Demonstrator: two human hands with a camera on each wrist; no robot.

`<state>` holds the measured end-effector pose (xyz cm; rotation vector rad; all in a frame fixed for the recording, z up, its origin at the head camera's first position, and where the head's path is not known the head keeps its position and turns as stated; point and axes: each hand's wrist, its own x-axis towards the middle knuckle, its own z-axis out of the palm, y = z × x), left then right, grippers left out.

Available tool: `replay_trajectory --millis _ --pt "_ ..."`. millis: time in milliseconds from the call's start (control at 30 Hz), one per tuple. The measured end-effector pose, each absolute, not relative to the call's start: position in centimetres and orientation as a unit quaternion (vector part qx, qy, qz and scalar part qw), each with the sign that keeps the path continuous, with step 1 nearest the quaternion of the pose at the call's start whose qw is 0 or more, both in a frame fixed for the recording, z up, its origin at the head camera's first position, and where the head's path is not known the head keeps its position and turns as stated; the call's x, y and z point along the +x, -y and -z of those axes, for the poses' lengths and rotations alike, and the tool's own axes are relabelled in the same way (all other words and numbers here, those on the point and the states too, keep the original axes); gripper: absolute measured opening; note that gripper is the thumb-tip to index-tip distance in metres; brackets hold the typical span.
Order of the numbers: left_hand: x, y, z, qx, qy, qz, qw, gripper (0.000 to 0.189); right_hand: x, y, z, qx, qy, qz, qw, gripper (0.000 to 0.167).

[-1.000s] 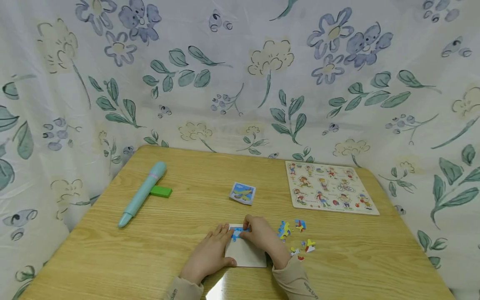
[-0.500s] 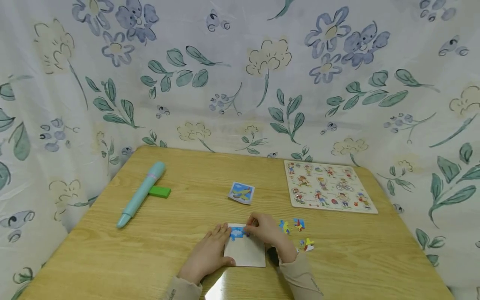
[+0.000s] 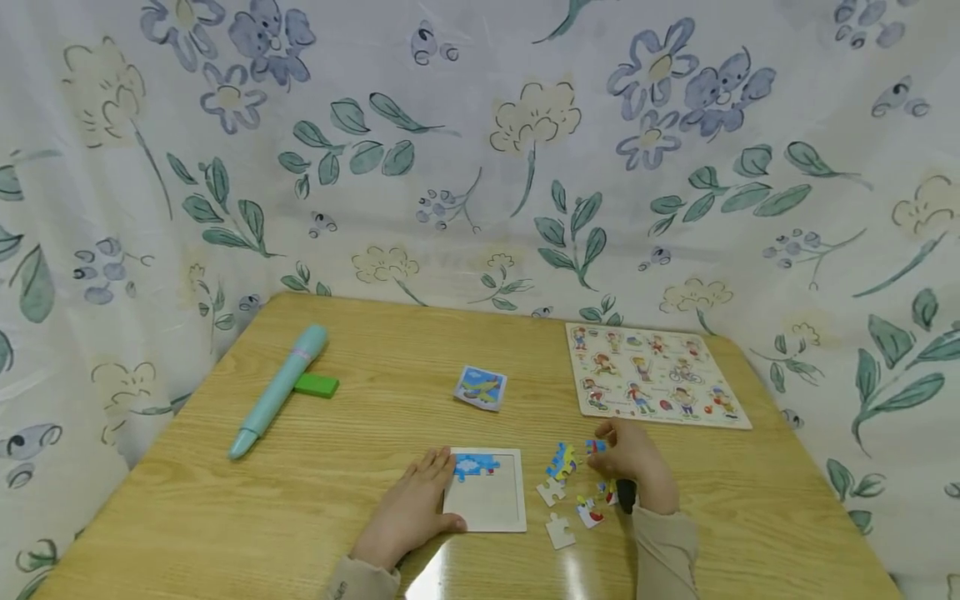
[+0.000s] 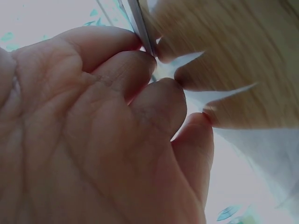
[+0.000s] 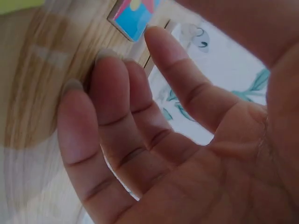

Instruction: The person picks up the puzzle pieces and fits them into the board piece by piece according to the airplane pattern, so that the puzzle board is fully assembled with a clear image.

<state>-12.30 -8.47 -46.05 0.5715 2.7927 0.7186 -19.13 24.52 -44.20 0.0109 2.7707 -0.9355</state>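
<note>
A: Puzzle tray [image 3: 486,507], how complete?
B: Joined pieces [image 3: 472,464] fill its top left; the rest remains bare. Loose pieces [image 3: 557,532] lie right.
A: Hands?
B: Left hand [image 3: 411,510] flat at its left edge; right hand [image 3: 634,460] relaxed beside a blue-red piece [image 5: 132,22], contact unclear.

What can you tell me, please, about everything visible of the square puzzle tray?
The puzzle tray is a shallow, pale board, perhaps wooden, with a whitish rim around its recess. It lies flat on the table. Blue puzzle pieces with a white cloud sit along its far side, toward the left; the rest looks bare. The left hand rests against its left edge.
</note>
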Motion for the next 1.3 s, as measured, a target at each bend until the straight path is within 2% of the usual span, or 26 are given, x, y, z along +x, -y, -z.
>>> replay_trajectory --millis 200,300,567,633,767,967,1067,1300 --pt "-12.3 8.5 46.0 0.196 -0.944 -0.245 0.103 0.095 -19.1 -24.3 44.5 0.026 -0.934 0.339 0.107 0.027" --pt "-12.3 8.4 46.0 0.198 -0.944 -0.244 0.101 0.094 -19.1 -24.1 44.4 0.030 -0.934 0.342 0.103 0.026" --pt "-12.4 8.4 46.0 0.196 -0.942 -0.252 0.101 0.094 -19.6 -22.9 44.0 0.015 -0.913 0.402 0.062 0.015" --pt "-12.4 8.4 46.1 0.195 -0.943 -0.251 0.102 0.094 -19.7 -22.5 43.9 0.005 -0.900 0.430 0.070 0.019" --pt "-12.5 8.3 46.2 0.194 -0.945 -0.242 0.101 0.094 -19.8 -21.2 44.1 -0.031 -0.863 0.489 0.122 0.023" --pt "-12.4 8.3 46.0 0.191 -0.947 -0.239 0.099 0.094 -19.7 -18.4 44.3 -0.078 -0.829 0.521 0.189 0.019" --pt "-12.4 8.3 45.9 0.190 -0.947 -0.240 0.102 0.094 -19.5 -17.0 44.4 -0.096 -0.821 0.525 0.201 0.016" --pt "-12.4 8.2 45.9 0.190 -0.948 -0.236 0.100 0.094 -19.2 -14.9 45.0 -0.086 -0.838 0.504 0.192 0.012"
